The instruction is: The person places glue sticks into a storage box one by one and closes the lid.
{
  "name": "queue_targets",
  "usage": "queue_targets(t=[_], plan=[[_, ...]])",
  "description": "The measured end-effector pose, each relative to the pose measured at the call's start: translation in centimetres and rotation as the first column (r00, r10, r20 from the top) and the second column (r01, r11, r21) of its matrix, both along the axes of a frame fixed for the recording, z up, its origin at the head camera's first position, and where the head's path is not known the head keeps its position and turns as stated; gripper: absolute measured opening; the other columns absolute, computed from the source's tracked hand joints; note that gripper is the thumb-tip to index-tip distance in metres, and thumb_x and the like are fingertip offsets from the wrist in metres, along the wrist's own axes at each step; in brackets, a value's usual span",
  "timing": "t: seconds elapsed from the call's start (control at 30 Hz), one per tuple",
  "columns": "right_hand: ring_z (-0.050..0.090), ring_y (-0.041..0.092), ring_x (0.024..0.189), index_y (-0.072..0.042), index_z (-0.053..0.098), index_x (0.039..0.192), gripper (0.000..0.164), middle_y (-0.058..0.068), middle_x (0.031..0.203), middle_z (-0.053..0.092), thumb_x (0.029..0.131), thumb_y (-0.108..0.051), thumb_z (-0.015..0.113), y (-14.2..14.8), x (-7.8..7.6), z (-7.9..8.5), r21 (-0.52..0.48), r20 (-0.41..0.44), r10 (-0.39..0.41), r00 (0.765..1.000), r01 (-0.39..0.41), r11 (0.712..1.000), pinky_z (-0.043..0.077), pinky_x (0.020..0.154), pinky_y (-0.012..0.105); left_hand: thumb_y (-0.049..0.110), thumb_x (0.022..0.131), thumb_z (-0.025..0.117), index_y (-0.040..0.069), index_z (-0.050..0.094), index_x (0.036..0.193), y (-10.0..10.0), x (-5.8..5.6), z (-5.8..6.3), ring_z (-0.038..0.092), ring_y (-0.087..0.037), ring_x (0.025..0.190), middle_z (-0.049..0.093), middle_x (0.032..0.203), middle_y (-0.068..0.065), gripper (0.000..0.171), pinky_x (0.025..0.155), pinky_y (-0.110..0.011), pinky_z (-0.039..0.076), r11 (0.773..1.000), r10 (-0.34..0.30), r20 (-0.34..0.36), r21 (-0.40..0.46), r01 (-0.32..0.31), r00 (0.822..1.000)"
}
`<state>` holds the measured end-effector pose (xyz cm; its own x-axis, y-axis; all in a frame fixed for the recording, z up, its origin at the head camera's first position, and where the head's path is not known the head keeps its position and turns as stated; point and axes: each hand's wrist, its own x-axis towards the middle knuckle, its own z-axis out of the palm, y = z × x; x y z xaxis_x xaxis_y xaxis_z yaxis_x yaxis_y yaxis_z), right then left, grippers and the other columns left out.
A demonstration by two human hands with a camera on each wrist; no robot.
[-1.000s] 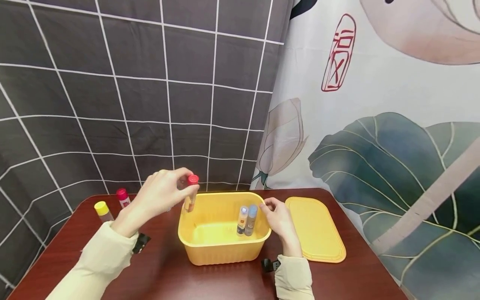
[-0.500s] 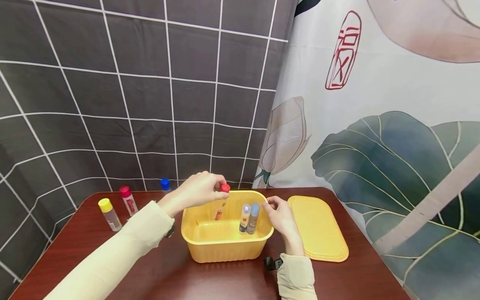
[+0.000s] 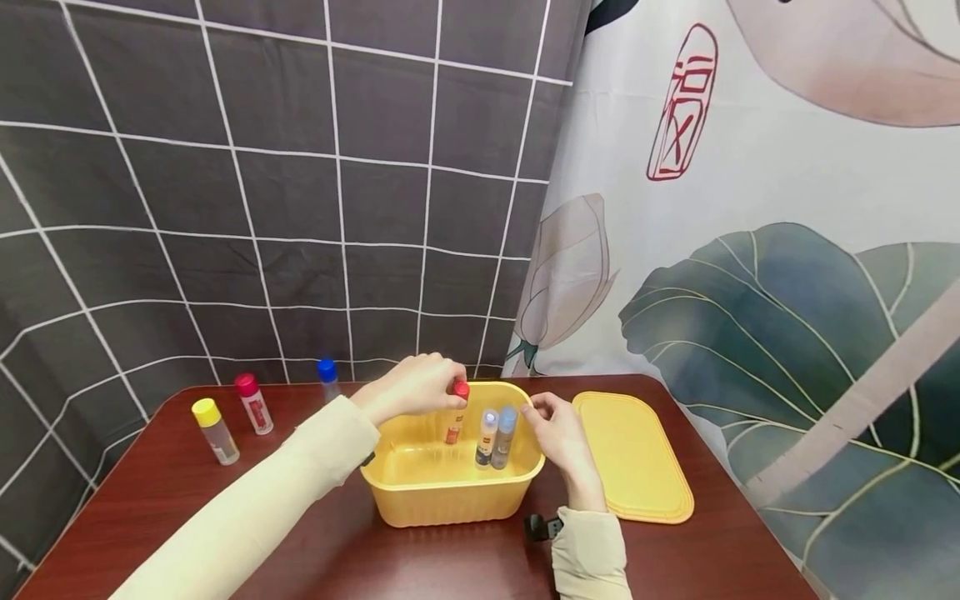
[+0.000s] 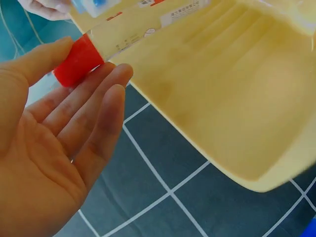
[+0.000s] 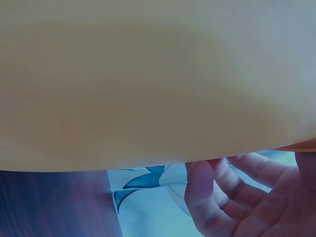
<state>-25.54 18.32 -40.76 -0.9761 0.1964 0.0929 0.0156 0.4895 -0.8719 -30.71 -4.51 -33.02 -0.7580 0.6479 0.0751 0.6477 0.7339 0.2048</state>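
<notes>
Left hand (image 3: 417,385) pinched the red tube (image 3: 454,427) in the bin (image 3: 450,507), free room leftward; right hand (image 3: 561,435) gripped the rim (image 3: 538,469).

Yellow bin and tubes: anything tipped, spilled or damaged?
Nothing stands out. Two tubes stand side by side in the yellow bin, the left hand pinches a red-capped tube, and the lid lies flat on the table. No spill shows.

The cream fabric left sleeve (image 3: 262,496), cropped by the head view's bottom edge, hides the base of the blue-capped clear tube (image 3: 327,374); print on the red-capped clear tube (image 3: 454,427) is unreadably small there.
</notes>
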Motion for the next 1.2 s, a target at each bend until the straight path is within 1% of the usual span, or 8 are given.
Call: queue_targets(t=[0.1,0.27,0.5,0.73,0.9,1.03,1.2], plan=[[0.056,0.026,0.073,-0.002,0.066,0.105,0.016,0.01,0.081,0.058,0.095,-0.014,0.063,0.0,-0.1,0.0,-0.01,0.002,0.002,1.0,-0.002,1.0,0.048,0.06,0.028,0.033,0.084,0.077,0.023,0.064,0.081,0.4,-0.2,-0.2,0.054,-0.01,0.065,0.056,0.068,0.011,0.016,0.061,-0.029,0.046,0.999,-0.017,0.006,-0.044,0.018,1.0],[0.059,0.031,0.079,-0.002,0.066,0.106,0.017,0.011,0.085,0.06,0.096,-0.015,0.063,0.0,-0.1,0.1,-0.014,0.009,0.006,1.0,-0.006,1.0,0.049,0.062,0.029,0.031,0.085,0.077,0.023,0.064,0.082,0.9,-0.5,-0.7,0.053,-0.011,0.072,0.055,0.072,0.009,0.015,0.065,-0.029,0.045,0.994,-0.051,0.055,-0.098,0.056,0.997],[0.058,0.025,0.075,-0.002,0.066,0.106,0.017,0.01,0.085,0.061,0.096,-0.015,0.063,-0.4,0.1,0.0,-0.009,0.021,0.015,1.0,-0.014,1.0,0.051,0.062,0.029,0.027,0.085,0.076,0.02,0.063,0.083,1.5,-0.6,-1.2,0.052,-0.013,0.074,0.055,0.073,0.007,0.015,0.069,-0.029,0.045,0.981,-0.097,0.107,-0.158,0.113,0.99],[0.057,0.022,0.073,-0.003,0.066,0.105,0.016,0.012,0.085,0.062,0.096,-0.015,0.063,-0.7,0.0,-0.1,-0.013,0.011,0.017,1.0,-0.017,1.0,0.05,0.062,0.029,0.022,0.085,0.076,0.016,0.064,0.086,1.8,-0.5,-1.4,0.052,-0.013,0.07,0.056,0.072,0.006,0.014,0.064,-0.027,0.045,0.978,-0.102,0.153,-0.165,0.127,0.983],[0.057,0.023,0.073,-0.002,0.066,0.104,0.016,0.013,0.085,0.061,0.095,-0.015,0.063,-0.8,-0.1,-0.1,-0.012,-0.004,0.02,1.0,-0.02,1.0,0.051,0.062,0.029,0.02,0.084,0.077,0.016,0.064,0.083,1.8,-0.6,-1.5,0.052,-0.012,0.067,0.056,0.07,0.007,0.014,0.062,-0.025,0.043,0.976,-0.116,0.125,-0.172,0.137,0.985],[0.058,0.024,0.073,-0.001,0.066,0.105,0.017,0.013,0.084,0.062,0.095,-0.015,0.063,-0.8,-0.1,-0.3,-0.014,-0.008,0.028,1.0,-0.028,0.999,0.051,0.061,0.029,0.02,0.084,0.077,0.016,0.064,0.084,2.0,-0.6,-1.6,0.052,-0.012,0.068,0.056,0.07,0.007,0.014,0.062,-0.025,0.044,0.974,-0.108,0.115,-0.187,0.128,0.987],[0.056,0.023,0.074,-0.002,0.066,0.105,0.017,0.012,0.084,0.061,0.095,-0.015,0.064,-0.2,0.0,-0.3,0.007,-0.003,0.001,1.0,-0.001,1.0,0.049,0.062,0.029,0.019,0.084,0.077,0.015,0.066,0.087,2.7,-0.6,-1.7,0.053,-0.013,0.07,0.056,0.071,0.007,0.013,0.064,-0.026,0.044,0.975,-0.128,0.116,-0.167,0.147,0.985]])
